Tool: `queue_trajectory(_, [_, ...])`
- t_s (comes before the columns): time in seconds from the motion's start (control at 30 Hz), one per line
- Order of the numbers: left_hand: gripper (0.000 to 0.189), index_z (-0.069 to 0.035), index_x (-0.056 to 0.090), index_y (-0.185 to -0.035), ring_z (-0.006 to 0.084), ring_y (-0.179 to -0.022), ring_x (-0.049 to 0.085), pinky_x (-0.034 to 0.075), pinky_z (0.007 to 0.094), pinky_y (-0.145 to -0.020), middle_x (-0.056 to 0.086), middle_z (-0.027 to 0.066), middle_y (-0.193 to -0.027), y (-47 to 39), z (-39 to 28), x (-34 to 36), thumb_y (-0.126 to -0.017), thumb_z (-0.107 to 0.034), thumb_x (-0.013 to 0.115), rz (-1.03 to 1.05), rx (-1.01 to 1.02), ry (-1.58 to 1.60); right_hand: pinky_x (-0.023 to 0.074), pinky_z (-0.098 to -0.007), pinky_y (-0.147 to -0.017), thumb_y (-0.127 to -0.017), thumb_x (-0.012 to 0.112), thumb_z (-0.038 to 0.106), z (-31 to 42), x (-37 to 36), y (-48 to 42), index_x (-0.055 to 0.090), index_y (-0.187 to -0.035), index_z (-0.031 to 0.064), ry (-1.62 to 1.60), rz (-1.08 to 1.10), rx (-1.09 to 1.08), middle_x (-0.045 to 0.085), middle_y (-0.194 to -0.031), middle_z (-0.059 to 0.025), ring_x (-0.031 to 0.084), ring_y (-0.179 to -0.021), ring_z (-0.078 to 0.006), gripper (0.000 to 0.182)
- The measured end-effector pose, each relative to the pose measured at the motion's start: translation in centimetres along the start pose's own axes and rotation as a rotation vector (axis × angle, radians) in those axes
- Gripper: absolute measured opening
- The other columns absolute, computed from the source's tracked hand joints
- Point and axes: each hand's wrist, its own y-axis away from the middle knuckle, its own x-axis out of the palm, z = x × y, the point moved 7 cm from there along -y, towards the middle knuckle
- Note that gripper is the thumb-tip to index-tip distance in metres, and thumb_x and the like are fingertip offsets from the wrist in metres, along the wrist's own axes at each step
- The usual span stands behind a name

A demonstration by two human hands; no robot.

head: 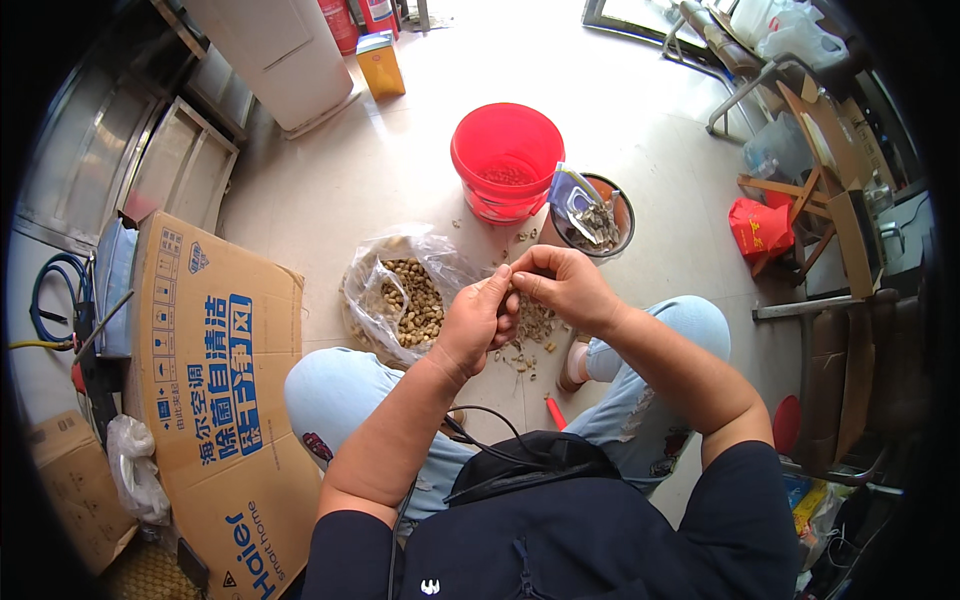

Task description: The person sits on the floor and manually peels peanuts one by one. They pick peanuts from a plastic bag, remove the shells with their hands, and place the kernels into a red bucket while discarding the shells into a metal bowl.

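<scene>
My left hand (pixel 480 322) and my right hand (pixel 566 285) meet at the fingertips above the floor. A small thing, perhaps a peanut, seems pinched between them, but the fingers hide most of it. Below and to the left lies a clear plastic bag (pixel 360 300) full of unshelled peanuts (pixel 421 304). Broken shells (pixel 532 322) are scattered on the floor under my hands. Beyond them stands a red plastic bucket (pixel 506 142) with a layer of reddish kernels (pixel 506 176) at its bottom. Right of it, a round bin (pixel 625 206) holds shells and a torn packet (pixel 574 196).
A flattened Haier cardboard box (pixel 262 360) leans at the left. Fire extinguishers (pixel 375 16) and a yellow box (pixel 380 67) stand at the back. A folding wooden stool (pixel 806 202), a red bag (pixel 759 225) and a brown chair (pixel 840 375) are at the right. A red-handled object (pixel 555 412) lies between my feet.
</scene>
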Motion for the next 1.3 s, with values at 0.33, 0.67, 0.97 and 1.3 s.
queue_trajectory(0.33, [0.026,-0.011,0.052,-0.082,0.0037,-0.049,0.03,0.024,0.019,-0.043,0.038,-0.006,-0.062,-0.1,-0.6,0.7,-0.1,-0.03,0.049,0.059,0.246,-0.075,0.0415,-0.0228,-0.054,-0.095,0.051,0.01,0.2,0.8,1.7,0.052,-0.09,0.0003,0.025,-0.171,-0.173,0.053,-0.068,-0.0014,0.049,-0.061,-0.0064,0.011])
queue_trajectory(0.67, [0.029,-0.01,0.05,-0.083,0.0074,-0.051,0.033,0.028,0.0179,-0.044,0.036,-0.0029,-0.061,-0.6,0.5,1.5,-0.101,-0.032,0.043,0.227,-0.011,0.342,0.0266,-0.019,-0.042,-0.097,0.046,0.012,-0.5,0.2,1.7,0.051,-0.094,0.0059,-0.704,0.061,0.233,0.045,-0.065,0.0027,0.033,-0.047,-0.0036,0.009])
queue_trajectory(0.97, [0.028,-0.009,0.05,-0.086,0.007,-0.051,0.035,0.026,0.0176,-0.042,0.038,-0.0039,-0.062,-1.8,1.4,-0.6,-0.1,-0.033,0.048,0.088,-0.062,0.264,0.0487,-0.0285,-0.061,-0.09,0.059,0.017,0.1,-2.8,1.7,0.058,-0.11,0.0005,0.708,0.011,-0.084,0.062,-0.077,-0.0091,0.059,-0.066,-0.0147,0.026])
queue_trajectory(1.3, [0.021,-0.013,0.051,-0.087,0.0056,-0.05,0.036,0.023,0.0179,-0.04,0.04,-0.0048,-0.064,-1.6,2.0,-0.1,-0.099,-0.031,0.05,0.047,-0.141,0.163,0.0489,-0.0256,-0.062,-0.078,0.073,0.005,0.9,-1.3,0.5,0.061,-0.089,-0.0024,0.525,-0.033,-0.101,0.061,-0.07,-0.0062,0.059,-0.067,-0.0112,0.018])
